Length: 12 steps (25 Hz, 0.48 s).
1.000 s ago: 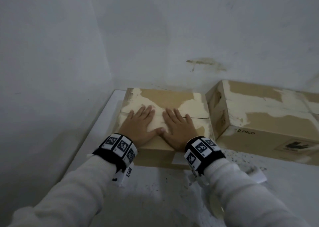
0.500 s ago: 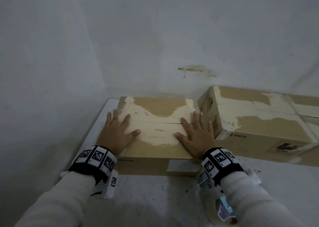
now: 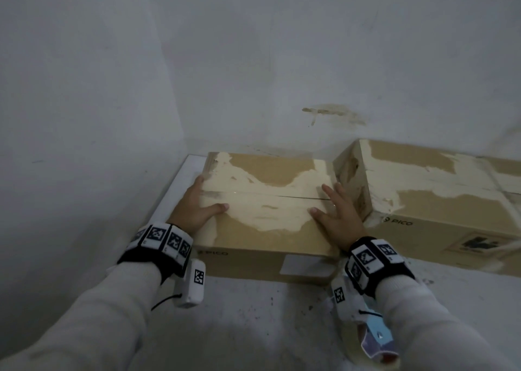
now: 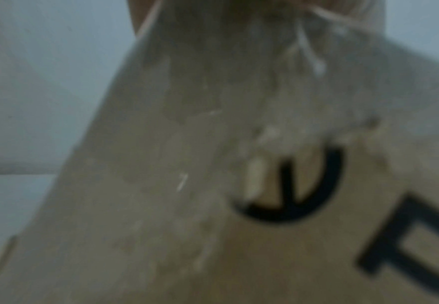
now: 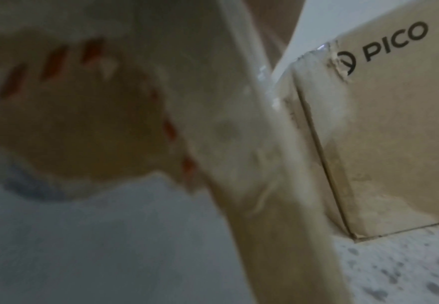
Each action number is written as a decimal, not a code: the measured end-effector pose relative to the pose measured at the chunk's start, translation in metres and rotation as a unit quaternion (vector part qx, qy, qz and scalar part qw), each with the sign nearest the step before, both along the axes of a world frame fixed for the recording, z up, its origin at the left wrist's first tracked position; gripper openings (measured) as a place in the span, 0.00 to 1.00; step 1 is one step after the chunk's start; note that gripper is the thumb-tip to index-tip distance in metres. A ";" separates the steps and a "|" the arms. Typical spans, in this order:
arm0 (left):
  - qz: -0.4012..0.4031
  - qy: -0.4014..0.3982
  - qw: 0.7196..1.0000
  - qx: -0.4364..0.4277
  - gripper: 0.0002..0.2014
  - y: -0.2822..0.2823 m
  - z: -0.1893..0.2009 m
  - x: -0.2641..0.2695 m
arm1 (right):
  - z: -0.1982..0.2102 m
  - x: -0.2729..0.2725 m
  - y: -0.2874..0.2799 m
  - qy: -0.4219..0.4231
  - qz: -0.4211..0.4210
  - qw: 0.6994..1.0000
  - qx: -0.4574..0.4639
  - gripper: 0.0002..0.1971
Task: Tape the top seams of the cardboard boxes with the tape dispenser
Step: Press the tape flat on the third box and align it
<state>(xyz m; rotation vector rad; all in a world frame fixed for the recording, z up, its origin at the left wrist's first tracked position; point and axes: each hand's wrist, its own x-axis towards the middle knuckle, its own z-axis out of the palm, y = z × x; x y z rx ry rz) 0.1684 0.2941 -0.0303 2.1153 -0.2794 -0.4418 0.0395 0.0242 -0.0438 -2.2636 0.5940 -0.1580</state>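
**Both hands on the near cardboard box**

The left hand (image 3: 194, 210) clasps the left end of the near cardboard box (image 3: 267, 238): its thumb lies on the top panel and its fingers wrap down over the left edge. The right hand (image 3: 339, 215) lies flat on the right end of the same top, fingers straight and spread, thumb pointing inward. Between the two hands the top seam (image 3: 282, 195) runs left to right as a thin dark line; the paper surface around it is torn away in pale patches. The front face of this box bears a "PICO" mark and a white label (image 3: 307, 266). In the left wrist view the box wall (image 4: 213, 205) fills the frame, blurred, with part of the printed logo legible. Just beside the right hand stands the second cardboard box (image 3: 439, 201), its corner close to the first, likewise printed "PICO" (image 5: 395, 41) and likewise peeled on top. Both boxes rest on a white, speckled counter (image 3: 267, 314) set into the corner of a pale wall (image 3: 253, 60). No tape dispenser can be made out with certainty.
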 end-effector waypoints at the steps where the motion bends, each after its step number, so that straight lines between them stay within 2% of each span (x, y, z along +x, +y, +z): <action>1: -0.004 0.004 1.000 0.011 0.43 0.002 0.000 0.002 | 0.002 0.000 0.000 -0.004 -0.010 1.000 -0.001 0.32; 3: -0.012 -0.052 0.995 0.083 0.44 0.006 0.001 0.003 | 0.010 -0.003 0.004 0.001 -0.032 0.999 -0.039 0.31; 5: -0.042 -0.168 0.971 0.164 0.48 0.011 0.000 -0.009 | 0.016 -0.013 0.016 0.015 -0.008 0.990 -0.139 0.33; 7: -0.149 -0.241 0.927 0.248 0.59 0.015 -0.006 -0.028 | 0.017 -0.028 0.034 0.054 0.084 0.973 -0.207 0.50; 8: -0.199 -0.262 0.897 0.295 0.63 0.015 -0.012 -0.035 | 0.015 -0.034 0.042 0.089 0.131 0.959 -0.233 0.60; 9: -0.229 -0.282 0.871 0.330 0.65 0.014 -0.018 -0.039 | 0.010 -0.039 0.046 0.118 0.163 0.943 -0.264 0.65; 10: -0.240 -0.298 0.855 0.350 0.65 0.012 -0.024 -0.038 | 0.005 -0.042 0.048 0.132 0.178 0.929 -0.297 0.66; 12: -0.238 -0.306 0.849 0.359 0.63 0.006 -0.027 -0.032 | -0.002 -0.043 0.043 0.125 0.173 0.920 -0.329 0.65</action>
